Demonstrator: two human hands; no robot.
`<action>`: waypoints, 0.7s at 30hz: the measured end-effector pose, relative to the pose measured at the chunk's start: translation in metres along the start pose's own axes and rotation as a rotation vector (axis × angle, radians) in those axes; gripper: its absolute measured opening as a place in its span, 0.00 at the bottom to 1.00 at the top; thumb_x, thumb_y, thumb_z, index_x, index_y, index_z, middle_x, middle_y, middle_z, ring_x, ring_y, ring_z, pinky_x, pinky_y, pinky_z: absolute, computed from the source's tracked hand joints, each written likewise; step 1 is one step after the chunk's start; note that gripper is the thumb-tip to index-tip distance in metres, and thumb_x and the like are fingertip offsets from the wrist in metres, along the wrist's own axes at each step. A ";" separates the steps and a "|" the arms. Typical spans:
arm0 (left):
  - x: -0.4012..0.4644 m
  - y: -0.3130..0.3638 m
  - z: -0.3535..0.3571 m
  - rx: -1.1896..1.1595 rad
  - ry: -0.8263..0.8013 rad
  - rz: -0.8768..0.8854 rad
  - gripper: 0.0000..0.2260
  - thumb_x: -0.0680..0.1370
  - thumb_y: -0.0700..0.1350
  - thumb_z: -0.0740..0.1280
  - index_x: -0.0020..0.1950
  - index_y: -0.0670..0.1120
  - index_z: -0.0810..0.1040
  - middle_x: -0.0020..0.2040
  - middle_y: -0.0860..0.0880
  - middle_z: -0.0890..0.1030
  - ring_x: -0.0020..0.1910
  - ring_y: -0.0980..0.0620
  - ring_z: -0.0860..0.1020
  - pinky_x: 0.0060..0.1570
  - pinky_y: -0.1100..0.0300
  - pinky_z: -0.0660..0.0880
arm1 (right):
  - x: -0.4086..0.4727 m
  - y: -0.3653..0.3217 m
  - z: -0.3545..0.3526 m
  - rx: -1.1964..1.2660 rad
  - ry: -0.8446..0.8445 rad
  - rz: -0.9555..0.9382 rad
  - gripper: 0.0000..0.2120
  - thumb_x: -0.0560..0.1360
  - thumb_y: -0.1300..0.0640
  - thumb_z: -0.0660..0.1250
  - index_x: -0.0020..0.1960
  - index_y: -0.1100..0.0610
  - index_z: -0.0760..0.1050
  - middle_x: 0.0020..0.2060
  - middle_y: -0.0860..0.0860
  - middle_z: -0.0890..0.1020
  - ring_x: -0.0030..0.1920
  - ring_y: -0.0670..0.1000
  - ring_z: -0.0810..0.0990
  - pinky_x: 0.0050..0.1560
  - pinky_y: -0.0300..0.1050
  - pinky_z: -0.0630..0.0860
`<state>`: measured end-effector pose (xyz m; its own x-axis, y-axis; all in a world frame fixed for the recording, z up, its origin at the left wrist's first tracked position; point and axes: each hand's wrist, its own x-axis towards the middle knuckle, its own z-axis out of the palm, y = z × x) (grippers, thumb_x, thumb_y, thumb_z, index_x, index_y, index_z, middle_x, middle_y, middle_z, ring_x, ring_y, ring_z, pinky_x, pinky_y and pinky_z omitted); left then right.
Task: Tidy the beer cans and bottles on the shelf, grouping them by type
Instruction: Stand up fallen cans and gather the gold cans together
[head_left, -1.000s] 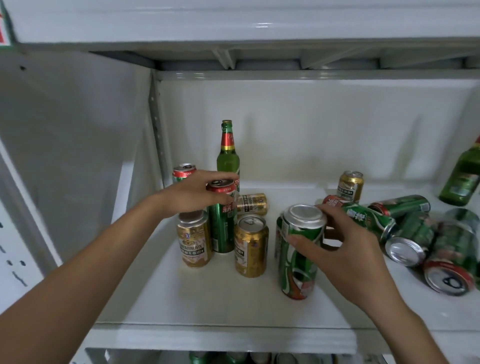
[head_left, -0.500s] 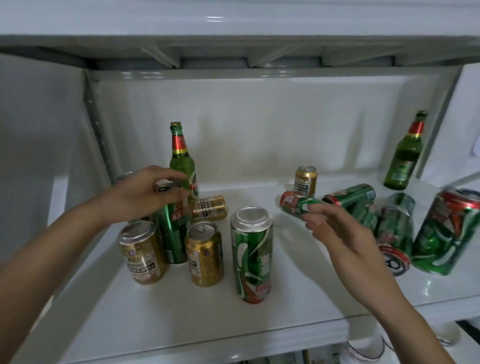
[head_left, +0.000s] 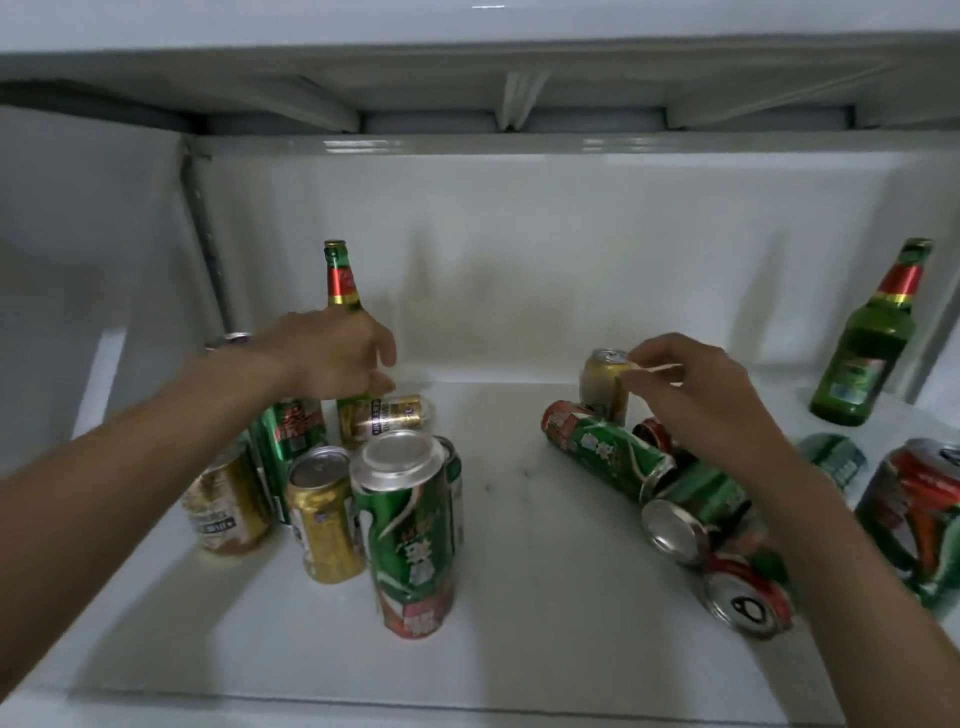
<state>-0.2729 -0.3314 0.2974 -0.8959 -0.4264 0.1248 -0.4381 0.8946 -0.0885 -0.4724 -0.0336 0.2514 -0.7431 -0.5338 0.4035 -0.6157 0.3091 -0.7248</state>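
On the shelf (head_left: 519, 597), my right hand (head_left: 696, 400), now off the tall green can (head_left: 410, 530), reaches half-open toward the gold can (head_left: 605, 384); my left hand (head_left: 332, 353) loosely wraps the bottle (head_left: 340, 280).

One head-worn view, looking forward and slightly down into the white shelf (head_left: 519, 597) from close range; its back wall lies just beyond the fingertips; no second view.

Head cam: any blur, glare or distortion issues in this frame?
Head view: dim and soft overall; right hand motion-blurred at the fingertips beside the gold can; small glare spot on the top shelf edge; wide-angle bowing bends the shelf lines and leans the right bottle; shadows smear the back wall.
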 end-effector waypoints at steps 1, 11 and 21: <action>0.009 0.000 0.003 0.079 -0.068 -0.001 0.08 0.74 0.63 0.70 0.47 0.64 0.74 0.53 0.56 0.80 0.50 0.51 0.78 0.47 0.52 0.77 | 0.015 0.006 0.003 -0.020 -0.005 0.025 0.10 0.78 0.48 0.71 0.57 0.49 0.79 0.56 0.47 0.81 0.57 0.51 0.80 0.58 0.51 0.79; 0.078 0.013 0.042 0.406 -0.485 -0.172 0.33 0.70 0.56 0.80 0.70 0.45 0.74 0.59 0.48 0.79 0.55 0.49 0.79 0.51 0.58 0.76 | 0.109 0.058 0.051 -0.266 -0.170 0.229 0.40 0.73 0.46 0.76 0.78 0.55 0.61 0.72 0.63 0.65 0.69 0.67 0.71 0.70 0.60 0.72; 0.086 -0.006 0.067 0.520 -0.475 -0.101 0.17 0.72 0.55 0.77 0.56 0.52 0.77 0.41 0.54 0.77 0.47 0.51 0.80 0.54 0.52 0.82 | 0.128 0.083 0.079 -0.204 -0.167 0.210 0.43 0.70 0.50 0.80 0.77 0.59 0.63 0.68 0.60 0.75 0.67 0.61 0.75 0.64 0.52 0.74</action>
<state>-0.3518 -0.3826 0.2422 -0.7326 -0.6219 -0.2765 -0.3932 0.7183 -0.5740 -0.5973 -0.1384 0.1990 -0.8168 -0.5577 0.1478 -0.5055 0.5681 -0.6494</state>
